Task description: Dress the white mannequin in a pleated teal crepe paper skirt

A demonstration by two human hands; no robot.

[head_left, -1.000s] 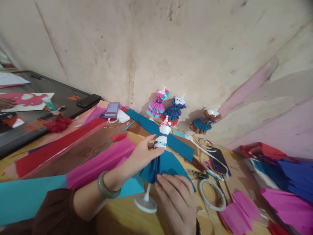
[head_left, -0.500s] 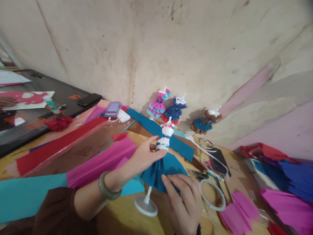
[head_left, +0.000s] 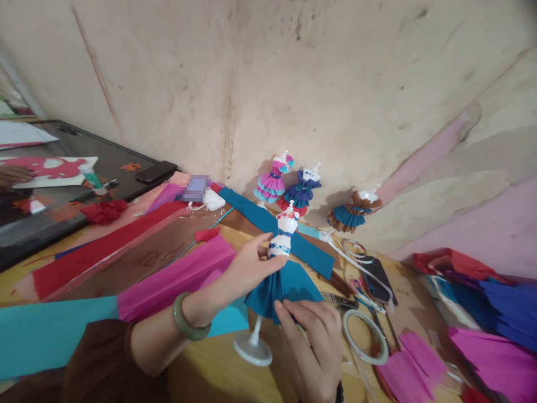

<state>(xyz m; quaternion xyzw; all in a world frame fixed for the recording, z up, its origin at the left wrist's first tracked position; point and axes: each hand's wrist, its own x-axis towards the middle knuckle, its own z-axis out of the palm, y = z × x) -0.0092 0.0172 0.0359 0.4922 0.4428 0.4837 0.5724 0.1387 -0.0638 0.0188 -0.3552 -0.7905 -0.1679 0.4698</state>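
A small white mannequin (head_left: pixel 287 225) on a round stand (head_left: pixel 253 348) is in front of me, tilted a little. Blue and red marks run across its chest and waist. My left hand (head_left: pixel 260 258) grips it at the waist, thumb across the front. Below the thumb flares a pleated teal paper skirt (head_left: pixel 268 288). My right hand (head_left: pixel 312 338) has its thumb and fingers pinched on the lower front of this skirt; the fingertips partly hide the hem. Behind the mannequin lies a strip of teal paper (head_left: pixel 312 256).
Several dressed mannequins, one in a pink dress (head_left: pixel 271 182), stand along the wall. A tape roll (head_left: pixel 366 337), scissors (head_left: pixel 342 301) and a dark phone (head_left: pixel 380 280) lie at right. Paper sheets, including magenta (head_left: pixel 176 274) and turquoise (head_left: pixel 54 336), spread left. Another person's hand (head_left: pixel 12 176) rests far left.
The skirt and my right hand's fingertips have shifted very slightly, and the stand's base sits a little higher and further right. Both hands keep their grip. The whole view has moved slightly.
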